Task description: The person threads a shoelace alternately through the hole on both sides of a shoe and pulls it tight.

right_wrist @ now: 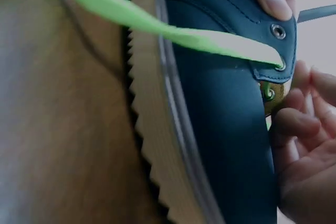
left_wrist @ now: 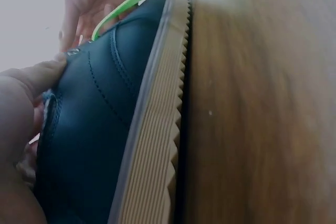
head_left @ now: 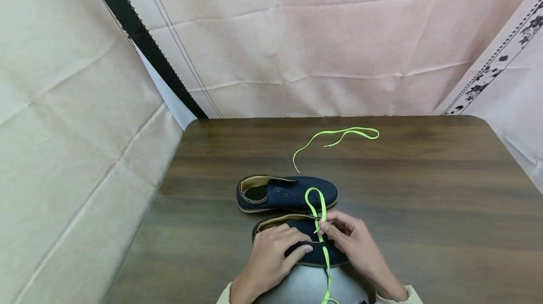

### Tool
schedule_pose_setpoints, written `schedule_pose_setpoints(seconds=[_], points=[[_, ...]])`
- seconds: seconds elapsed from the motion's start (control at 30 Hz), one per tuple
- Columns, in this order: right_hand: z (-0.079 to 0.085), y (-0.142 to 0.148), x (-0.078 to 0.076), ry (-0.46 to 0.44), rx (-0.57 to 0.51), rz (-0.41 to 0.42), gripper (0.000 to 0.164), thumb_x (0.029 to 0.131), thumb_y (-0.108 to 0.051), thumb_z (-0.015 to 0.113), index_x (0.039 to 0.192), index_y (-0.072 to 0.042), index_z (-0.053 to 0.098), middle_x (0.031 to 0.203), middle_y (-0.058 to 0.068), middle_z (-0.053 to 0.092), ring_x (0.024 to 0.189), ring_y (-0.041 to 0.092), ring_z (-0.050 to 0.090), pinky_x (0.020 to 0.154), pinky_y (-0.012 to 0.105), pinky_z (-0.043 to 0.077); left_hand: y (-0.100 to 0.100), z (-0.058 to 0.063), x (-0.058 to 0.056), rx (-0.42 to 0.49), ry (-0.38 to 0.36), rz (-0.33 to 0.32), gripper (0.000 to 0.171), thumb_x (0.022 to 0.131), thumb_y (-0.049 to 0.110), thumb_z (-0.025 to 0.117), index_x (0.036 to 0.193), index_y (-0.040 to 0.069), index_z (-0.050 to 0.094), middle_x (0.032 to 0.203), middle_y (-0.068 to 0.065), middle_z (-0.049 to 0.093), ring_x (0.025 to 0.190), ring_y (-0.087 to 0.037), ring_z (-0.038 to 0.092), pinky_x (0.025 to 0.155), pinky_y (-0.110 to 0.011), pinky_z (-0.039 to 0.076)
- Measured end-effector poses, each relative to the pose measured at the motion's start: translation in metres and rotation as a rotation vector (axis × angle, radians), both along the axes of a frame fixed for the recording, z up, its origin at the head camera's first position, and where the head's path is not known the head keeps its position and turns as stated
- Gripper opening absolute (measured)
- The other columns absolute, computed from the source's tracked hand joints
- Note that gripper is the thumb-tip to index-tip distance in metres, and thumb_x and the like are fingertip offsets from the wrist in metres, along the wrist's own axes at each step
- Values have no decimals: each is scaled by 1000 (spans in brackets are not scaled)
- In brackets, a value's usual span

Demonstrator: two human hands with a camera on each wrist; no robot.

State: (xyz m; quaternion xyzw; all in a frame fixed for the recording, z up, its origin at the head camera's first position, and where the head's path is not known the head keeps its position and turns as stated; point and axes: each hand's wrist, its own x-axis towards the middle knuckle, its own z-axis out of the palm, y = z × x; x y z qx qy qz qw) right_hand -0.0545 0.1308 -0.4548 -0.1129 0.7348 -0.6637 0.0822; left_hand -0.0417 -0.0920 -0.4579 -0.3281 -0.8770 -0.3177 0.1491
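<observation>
A navy slip-low shoe [head_left: 316, 260] with a tan ridged sole lies on its base at the near side, toe to the right. My left hand [head_left: 280, 252] grips its eyelet flap, the thumb on the outer face and the fingers inside the opening. A neon green shoelace [right_wrist: 215, 40] runs through the metal eyelet nearest the toe, and its long end trails down towards me. My right hand [head_left: 354, 238] pinches the shoelace above the shoe's tongue area, with a loop standing out beyond the fingers. In the right wrist view the right fingers [right_wrist: 302, 124] work close beside the opposite eyelet.
A matching navy shoe [head_left: 305, 186] without a lace stands just behind the first one. Farther back a second green shoelace [head_left: 356, 129] lies loosely folded on the brown wooden table [head_left: 424, 191]. Pale cloth [head_left: 339, 40] hangs behind the table's back edge.
</observation>
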Motion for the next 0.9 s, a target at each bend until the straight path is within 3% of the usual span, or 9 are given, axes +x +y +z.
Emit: schedule_pose_setpoints(seconds=[0.1, 0.23, 0.47, 0.67, 0.9], points=[[-3, 2, 8, 55, 9, -12, 12, 99, -18, 62, 101, -8, 67, 89, 7, 69, 72, 15, 62, 65, 26, 53, 2, 1, 0, -44, -14, 44, 12, 98, 40, 62, 100, 33, 71, 95, 24, 67, 78, 8, 57, 65, -9, 42], [-8, 7, 19, 103, -23, -2, 11, 100, -10, 59, 104, -5, 67, 94, 7, 70, 89, 19, 69, 81, 28, 56, 4, 1, 1, -76, -42, 75, 16, 98, 43, 60, 101, 33, 72, 95, 24, 68, 79, 8, 59, 63, -11, 43], [-12, 13, 26, 213, 39, 35, 12, 99, -9, 61, 105, -14, 70, 96, 2, 69, 82, 18, 68, 70, 30, 57, 5, -1, -1, -49, -49, 80, 16, 98, 44, 60, 100, 34, 72, 94, 23, 69, 76, 8, 59, 61, -10, 41], [-13, 14, 27, 300, 141, 20, 12, 94, -11, 68, 99, -21, 71, 89, -5, 65, 61, 10, 52, 51, 24, 45, 5, -1, 1, -45, -75, 87, 17, 98, 44, 60, 102, 33, 73, 95, 22, 69, 80, 7, 62, 64, -13, 46], [-13, 11, 26, 359, 216, 11, 12, 91, -16, 73, 95, -27, 71, 83, -11, 60, 57, 5, 46, 50, 21, 41, 5, 1, 1, -37, -84, 112, 16, 98, 43, 60, 103, 34, 72, 95, 22, 70, 83, 5, 64, 67, -17, 49]])
